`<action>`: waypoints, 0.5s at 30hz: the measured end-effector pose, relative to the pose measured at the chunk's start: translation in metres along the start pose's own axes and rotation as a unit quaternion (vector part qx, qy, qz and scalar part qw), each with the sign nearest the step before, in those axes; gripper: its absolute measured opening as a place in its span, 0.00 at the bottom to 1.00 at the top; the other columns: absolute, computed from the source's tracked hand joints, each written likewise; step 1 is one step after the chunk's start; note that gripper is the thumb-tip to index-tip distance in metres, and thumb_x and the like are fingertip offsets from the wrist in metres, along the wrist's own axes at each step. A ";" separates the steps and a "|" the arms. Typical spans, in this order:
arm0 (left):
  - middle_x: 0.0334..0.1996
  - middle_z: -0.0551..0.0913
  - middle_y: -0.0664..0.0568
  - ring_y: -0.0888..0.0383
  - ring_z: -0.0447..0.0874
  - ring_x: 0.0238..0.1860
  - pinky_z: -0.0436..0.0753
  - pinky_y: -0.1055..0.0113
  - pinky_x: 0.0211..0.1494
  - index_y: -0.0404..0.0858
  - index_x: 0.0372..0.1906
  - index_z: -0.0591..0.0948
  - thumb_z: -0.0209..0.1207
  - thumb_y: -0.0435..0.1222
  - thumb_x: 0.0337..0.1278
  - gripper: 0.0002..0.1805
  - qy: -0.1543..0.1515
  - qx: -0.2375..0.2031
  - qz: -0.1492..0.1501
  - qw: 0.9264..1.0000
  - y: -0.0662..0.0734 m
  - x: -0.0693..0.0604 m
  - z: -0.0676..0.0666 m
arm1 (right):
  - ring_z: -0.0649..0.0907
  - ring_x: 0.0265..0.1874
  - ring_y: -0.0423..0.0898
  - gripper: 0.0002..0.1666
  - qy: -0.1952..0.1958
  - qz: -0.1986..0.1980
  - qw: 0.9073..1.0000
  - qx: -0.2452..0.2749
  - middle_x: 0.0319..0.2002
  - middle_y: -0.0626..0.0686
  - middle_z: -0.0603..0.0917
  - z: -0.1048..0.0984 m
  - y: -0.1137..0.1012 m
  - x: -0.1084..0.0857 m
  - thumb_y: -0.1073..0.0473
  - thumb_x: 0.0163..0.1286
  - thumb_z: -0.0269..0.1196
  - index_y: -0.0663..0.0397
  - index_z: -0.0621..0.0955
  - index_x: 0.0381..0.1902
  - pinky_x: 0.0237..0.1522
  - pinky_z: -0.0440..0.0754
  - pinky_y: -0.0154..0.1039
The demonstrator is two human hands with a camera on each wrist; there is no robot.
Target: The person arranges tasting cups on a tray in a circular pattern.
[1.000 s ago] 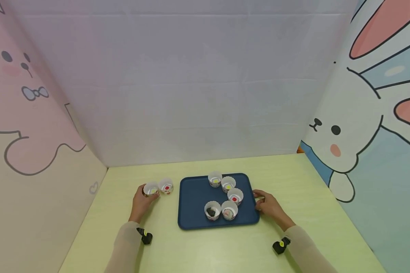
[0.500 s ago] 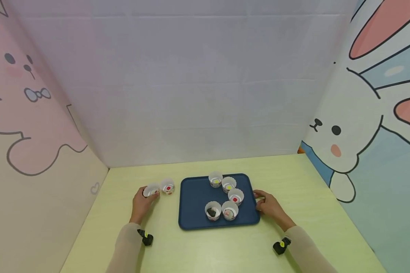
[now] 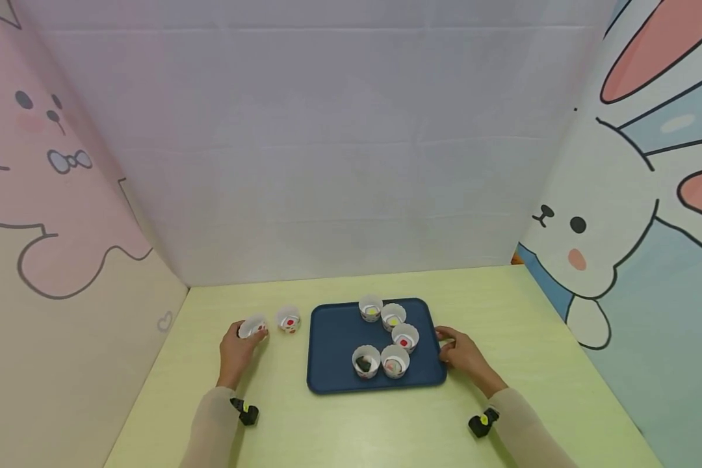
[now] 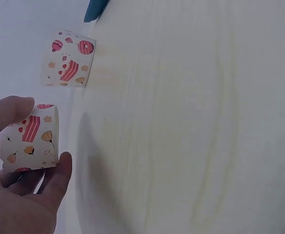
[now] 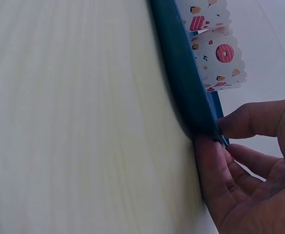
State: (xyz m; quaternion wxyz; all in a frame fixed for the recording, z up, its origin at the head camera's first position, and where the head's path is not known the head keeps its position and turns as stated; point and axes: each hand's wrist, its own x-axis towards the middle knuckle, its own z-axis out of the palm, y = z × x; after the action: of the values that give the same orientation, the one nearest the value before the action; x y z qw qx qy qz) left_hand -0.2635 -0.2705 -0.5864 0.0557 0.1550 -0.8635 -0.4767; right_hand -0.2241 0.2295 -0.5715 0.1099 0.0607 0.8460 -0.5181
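Observation:
In the head view my left hand [image 3: 236, 354] grips a white paper baking cup [image 4: 32, 136] printed with cakes and flowers. Its thumb and fingers lie around the cup's sides, and the cup looks raised slightly off the table. A second printed baking cup [image 3: 288, 320], with a red spot inside, stands to the right of that hand, apart from it. On the other side, my right hand [image 3: 463, 353] pinches the right rim of a dark blue tray [image 3: 333, 338] between thumb and fingers. What lies inside the gripped cup is hidden from me.
Several paper baking cups [image 3: 395, 361] stand on the tray's right half; one holds a dark piece [image 3: 363, 364], others small yellow, red or pale things. The pale yellow table [image 3: 351, 429] meets a white back wall [image 3: 351, 195] and cartoon-printed side walls.
My left hand has moved a little to the left with its cup, widening the gap to the neighbouring cup. My right hand and the tray have stayed put.

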 end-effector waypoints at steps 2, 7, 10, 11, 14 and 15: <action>0.59 0.76 0.33 0.41 0.76 0.57 0.75 0.47 0.56 0.32 0.65 0.69 0.66 0.49 0.55 0.38 -0.002 0.001 -0.005 1.000 0.002 -0.001 -0.001 | 0.78 0.31 0.46 0.41 -0.002 -0.003 1.000 -0.001 0.57 0.65 0.76 -0.001 0.000 -0.001 0.77 0.52 0.56 0.64 0.69 0.68 0.28 0.77 0.38; 0.61 0.75 0.33 0.41 0.75 0.58 0.75 0.48 0.58 0.33 0.67 0.67 0.65 0.49 0.56 0.39 -0.009 -0.002 0.004 1.000 0.012 -0.006 -0.006 | 0.78 0.31 0.46 0.41 -0.002 -0.006 1.000 0.000 0.57 0.65 0.76 -0.001 -0.001 -0.003 0.77 0.51 0.56 0.65 0.69 0.68 0.29 0.77 0.40; 0.61 0.75 0.34 0.42 0.76 0.57 0.75 0.49 0.57 0.34 0.68 0.67 0.65 0.50 0.57 0.39 -0.013 -0.007 0.019 1.000 0.020 -0.009 -0.009 | 0.78 0.30 0.46 0.41 0.002 -0.004 1.000 -0.001 0.56 0.65 0.76 -0.001 0.000 -0.003 0.77 0.50 0.56 0.64 0.70 0.67 0.28 0.77 0.39; 0.61 0.75 0.34 0.42 0.76 0.57 0.75 0.49 0.57 0.34 0.68 0.67 0.65 0.50 0.57 0.40 -0.013 -0.009 0.023 1.000 0.023 -0.010 -0.009 | 0.78 0.30 0.46 0.41 0.003 -0.005 1.000 -0.002 0.56 0.65 0.76 -0.001 0.000 -0.003 0.77 0.50 0.56 0.65 0.70 0.67 0.28 0.77 0.39; 0.61 0.75 0.34 0.42 0.76 0.58 0.76 0.49 0.57 0.35 0.68 0.67 0.66 0.51 0.56 0.40 -0.011 -0.015 0.035 0.999 0.031 -0.014 -0.012 | 0.78 0.31 0.46 0.41 0.002 -0.008 1.000 -0.002 0.56 0.65 0.76 -0.001 0.000 -0.002 0.77 0.50 0.57 0.64 0.70 0.67 0.28 0.77 0.39; 0.61 0.75 0.35 0.42 0.76 0.58 0.76 0.49 0.57 0.36 0.68 0.67 0.66 0.51 0.55 0.40 -0.011 -0.019 0.038 0.999 0.034 -0.015 -0.013 | 0.78 0.31 0.46 0.41 0.001 -0.009 1.000 -0.002 0.56 0.65 0.76 -0.001 0.000 -0.001 0.77 0.50 0.57 0.65 0.70 0.67 0.28 0.77 0.39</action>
State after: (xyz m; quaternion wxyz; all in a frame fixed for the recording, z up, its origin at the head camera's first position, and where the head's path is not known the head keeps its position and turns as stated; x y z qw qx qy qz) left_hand -0.2535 -0.2589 -0.5503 0.0669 0.1158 -0.8600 -0.4925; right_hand -0.2230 0.2302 -0.5706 0.1045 0.0534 0.8475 -0.5176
